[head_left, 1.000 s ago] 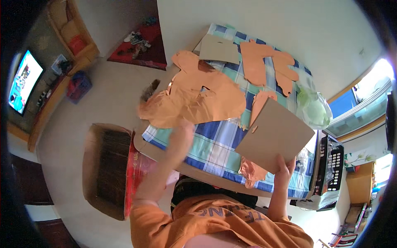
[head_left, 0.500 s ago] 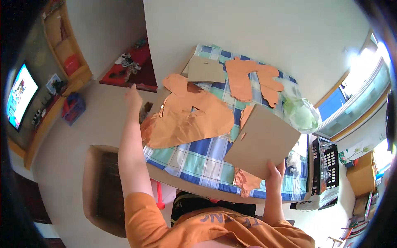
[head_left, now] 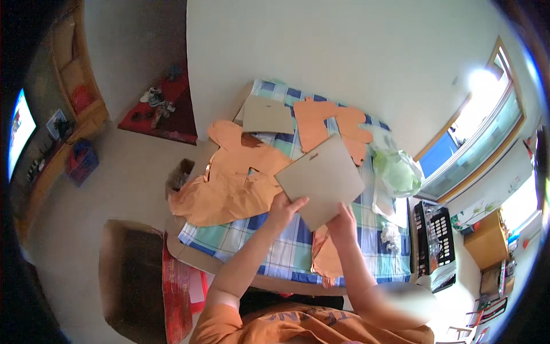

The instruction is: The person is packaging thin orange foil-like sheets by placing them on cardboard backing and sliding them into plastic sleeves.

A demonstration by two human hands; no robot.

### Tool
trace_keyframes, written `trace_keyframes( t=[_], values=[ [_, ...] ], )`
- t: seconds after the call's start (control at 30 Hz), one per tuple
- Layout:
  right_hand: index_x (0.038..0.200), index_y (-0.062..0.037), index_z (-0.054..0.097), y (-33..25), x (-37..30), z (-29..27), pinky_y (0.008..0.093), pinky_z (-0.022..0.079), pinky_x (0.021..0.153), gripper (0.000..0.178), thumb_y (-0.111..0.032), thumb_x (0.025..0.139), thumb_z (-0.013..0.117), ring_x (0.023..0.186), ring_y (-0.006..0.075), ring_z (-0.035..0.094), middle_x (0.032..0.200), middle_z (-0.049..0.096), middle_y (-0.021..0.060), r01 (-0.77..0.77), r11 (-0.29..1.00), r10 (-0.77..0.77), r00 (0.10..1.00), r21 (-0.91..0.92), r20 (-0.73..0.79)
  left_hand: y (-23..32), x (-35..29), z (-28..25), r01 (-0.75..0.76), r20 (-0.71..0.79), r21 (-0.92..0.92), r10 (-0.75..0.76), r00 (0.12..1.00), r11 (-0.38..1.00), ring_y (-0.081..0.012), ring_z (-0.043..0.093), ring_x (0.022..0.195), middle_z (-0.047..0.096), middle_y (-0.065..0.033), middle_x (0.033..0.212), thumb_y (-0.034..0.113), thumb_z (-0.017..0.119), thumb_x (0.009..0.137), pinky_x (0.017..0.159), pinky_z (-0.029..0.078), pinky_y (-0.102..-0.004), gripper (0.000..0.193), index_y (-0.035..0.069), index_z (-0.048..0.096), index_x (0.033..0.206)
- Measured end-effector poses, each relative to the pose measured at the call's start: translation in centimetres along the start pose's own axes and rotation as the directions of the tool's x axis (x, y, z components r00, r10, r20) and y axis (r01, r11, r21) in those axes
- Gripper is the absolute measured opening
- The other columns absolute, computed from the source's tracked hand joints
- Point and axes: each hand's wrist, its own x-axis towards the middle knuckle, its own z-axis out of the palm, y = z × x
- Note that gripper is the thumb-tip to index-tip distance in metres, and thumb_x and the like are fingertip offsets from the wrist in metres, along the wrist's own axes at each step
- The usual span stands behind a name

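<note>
Both my hands hold one stiff beige-grey cardboard sheet point(head_left: 327, 179) with a small slot near its far edge, tilted above the table. My left hand point(head_left: 286, 208) grips its near left edge, thumb on top. At the near right edge, my right hand point(head_left: 342, 225) is closed on the same sheet. Beneath it, on the blue-green checked tablecloth point(head_left: 229, 243), lies a large crumpled copper-coloured sheet point(head_left: 235, 189). A smaller copper-coloured piece point(head_left: 329, 259) lies near the front edge. More cut-out copper-coloured pieces point(head_left: 314, 120) and stacked cardboard sheets point(head_left: 268, 116) rest at the back.
A pale green plastic bag point(head_left: 399, 172) sits on the table's right side, near crumpled white material point(head_left: 391, 236). A black slotted crate point(head_left: 435, 235) stands beyond the right edge. An open cardboard box point(head_left: 133, 275) and a red stool point(head_left: 176, 295) are at the front left.
My left hand has come in from the far left and taken hold of the cardboard sheet. My right hand has brought the sheet leftward and turned it.
</note>
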Motion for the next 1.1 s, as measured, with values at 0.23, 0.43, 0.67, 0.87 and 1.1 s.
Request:
trace_keyframes(
  t=[0.23, 0.43, 0.67, 0.87, 1.1],
  values=[
    [0.131, -0.0042, 0.049, -7.2, 2.2, -0.3, 0.0313, 0.056, 0.063, 0.038, -0.021, 0.097, 0.052, 0.082, 0.0171, 0.066, 0.102, 0.066, 0.0072, -0.138, 0.828, 0.254, 0.957, -0.544, 0.144, -0.4, 0.8, -5.3, 0.208, 0.013, -0.155, -0.208, 0.978, 0.966, -0.0104, 0.062, 0.084, 0.066, -0.0018, 0.098, 0.014, 0.065, 0.085, 0.073, 0.049, -0.0265, 0.027, 0.003, 0.061, 0.109],
    [0.13, -0.0027, 0.05, -5.9, 7.8, 3.2, 0.0258, 0.053, 0.056, 0.036, -0.012, 0.096, 0.052, 0.068, 0.0121, 0.063, 0.093, 0.065, 0.0045, -0.263, 0.763, 0.41, 0.903, -0.591, 0.127, -0.5, 1.1, -7.0, 0.107, -0.152, -0.236, -0.145, 0.978, 0.966, -0.0184, 0.063, 0.099, 0.063, -0.0071, 0.112, 0.019, 0.063, 0.088, 0.078, 0.053, -0.0315, 0.034, 0.004, 0.056, 0.118],
    [0.123, -0.0021, 0.052, -0.5, 20.5, 11.8, 0.0229, 0.049, 0.053, 0.028, -0.012, 0.097, 0.048, 0.066, 0.0115, 0.059, 0.092, 0.062, 0.003, -0.101, 0.964, 0.188, 0.913, -0.245, 0.363, -1.8, 1.3, -8.0, 0.057, -0.179, -0.581, -0.195, 0.964, 0.812, -0.0196, 0.065, 0.087, 0.066, -0.0087, 0.101, 0.037, 0.055, 0.096, 0.069, 0.054, -0.033, 0.036, 0.007, 0.058, 0.114],
    [0.112, -0.0072, 0.056, 6.6, 32.3, 12.2, 0.0241, 0.051, 0.051, 0.019, -0.012, 0.094, 0.051, 0.061, 0.0155, 0.062, 0.078, 0.06, 0.0032, -0.167, 0.905, 0.232, 0.965, -0.392, 0.125, -2.9, 1.4, -6.8, 0.172, -0.143, -0.469, -0.267, 0.953, 0.866, -0.0167, 0.064, 0.075, 0.067, -0.0076, 0.09, 0.031, 0.054, 0.096, 0.067, 0.053, -0.0319, 0.029, 0.005, 0.061, 0.106],
    [0.103, -0.0042, 0.059, 12.1, 37.5, 8.5, 0.031, 0.05, 0.046, 0.019, -0.01, 0.086, 0.055, 0.055, 0.0171, 0.06, 0.076, 0.06, 0.0062, -0.063, 0.722, 0.036, 0.998, -0.689, -0.054, -2.2, 1.2, -6.0, 0.222, -0.11, -0.416, -0.291, 0.95, 0.882, -0.0153, 0.063, 0.074, 0.066, -0.006, 0.084, 0.031, 0.055, 0.095, 0.065, 0.051, -0.0298, 0.027, 0.005, 0.062, 0.097]
  ],
)
